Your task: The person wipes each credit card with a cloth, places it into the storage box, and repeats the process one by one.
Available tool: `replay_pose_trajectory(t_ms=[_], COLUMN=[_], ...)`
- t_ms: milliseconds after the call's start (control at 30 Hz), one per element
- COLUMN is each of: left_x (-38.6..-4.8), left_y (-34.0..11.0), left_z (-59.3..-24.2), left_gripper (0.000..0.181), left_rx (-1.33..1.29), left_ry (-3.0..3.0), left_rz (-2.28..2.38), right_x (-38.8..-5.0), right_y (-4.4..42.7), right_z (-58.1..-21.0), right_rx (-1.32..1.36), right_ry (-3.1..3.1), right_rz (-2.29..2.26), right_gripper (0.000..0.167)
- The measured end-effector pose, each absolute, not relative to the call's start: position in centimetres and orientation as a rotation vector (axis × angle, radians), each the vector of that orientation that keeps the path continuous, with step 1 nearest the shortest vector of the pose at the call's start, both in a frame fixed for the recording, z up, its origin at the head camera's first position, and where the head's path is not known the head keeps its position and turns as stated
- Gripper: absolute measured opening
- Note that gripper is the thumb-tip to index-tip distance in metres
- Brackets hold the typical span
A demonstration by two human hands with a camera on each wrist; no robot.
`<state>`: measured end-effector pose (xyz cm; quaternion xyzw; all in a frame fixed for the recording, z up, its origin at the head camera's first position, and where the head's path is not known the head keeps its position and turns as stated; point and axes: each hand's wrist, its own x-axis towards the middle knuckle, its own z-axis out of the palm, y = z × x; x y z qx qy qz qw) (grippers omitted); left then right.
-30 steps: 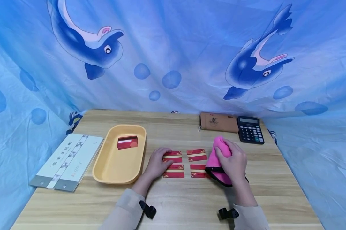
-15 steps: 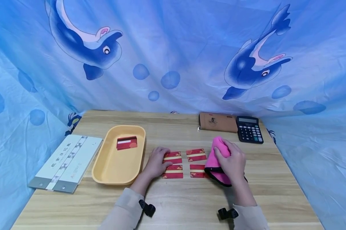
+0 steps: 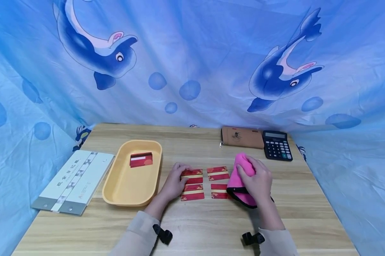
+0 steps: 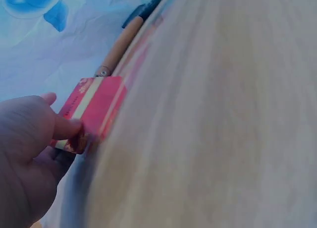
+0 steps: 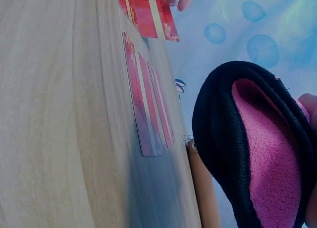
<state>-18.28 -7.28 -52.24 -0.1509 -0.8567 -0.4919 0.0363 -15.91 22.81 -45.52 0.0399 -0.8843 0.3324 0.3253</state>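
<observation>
In the head view my left hand (image 3: 174,182) pinches the edge of a red card (image 3: 194,176) with a cream stripe. The left wrist view shows the thumb on the card's face (image 4: 102,101); in the right wrist view it appears tilted up from the table. A similar card (image 3: 193,192) lies just nearer, beside that hand. To the right lie two more striped red cards, a far one (image 3: 218,173) and a near one (image 3: 218,191), whose right end the cloth covers. My right hand (image 3: 259,180) grips a folded pink cloth (image 3: 238,176) with black edging.
Left of the cards stands a yellow tray (image 3: 133,188) with a few red cards (image 3: 141,159) inside. A white-and-grey binder (image 3: 75,181) lies at far left. A brown wallet (image 3: 242,137) and a black calculator (image 3: 277,145) sit along the back right, before a blue dolphin curtain (image 3: 192,53).
My left thumb has shifted slightly left along the card edge, and the near left card sits a little tilted. The right hand and pink cloth have stayed almost still.
</observation>
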Motion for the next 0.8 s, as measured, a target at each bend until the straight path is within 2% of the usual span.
replay_pose_trajectory(t_ms=[133,333,533,800], left_x=[-17.9,-16.6,-16.3,-16.8], left_y=[-6.7,-5.2,-4.7,-4.9], left_z=[-51.6,-48.5,-45.4,-43.6], left_gripper=[0.045,0.052,0.038,0.028], left_rx=[-0.402,-0.078,0.121,0.356], left_ry=[-2.528,-2.294,-2.212,-2.003], left_rz=[-1.556,-2.019,-2.213,-2.398], right_x=[-15.8,-15.6,-15.7,-15.9], right_y=[22.7,22.1,21.3,19.9], right_z=[-45.4,-45.1,-45.1,-44.6], right_rx=[0.114,0.177,0.338,0.442], right_ry=[-2.317,-2.303,-2.247,-2.175], right_rz=[0.885,0.895,0.901,0.94], right_gripper=[0.047,0.047,0.047,0.045])
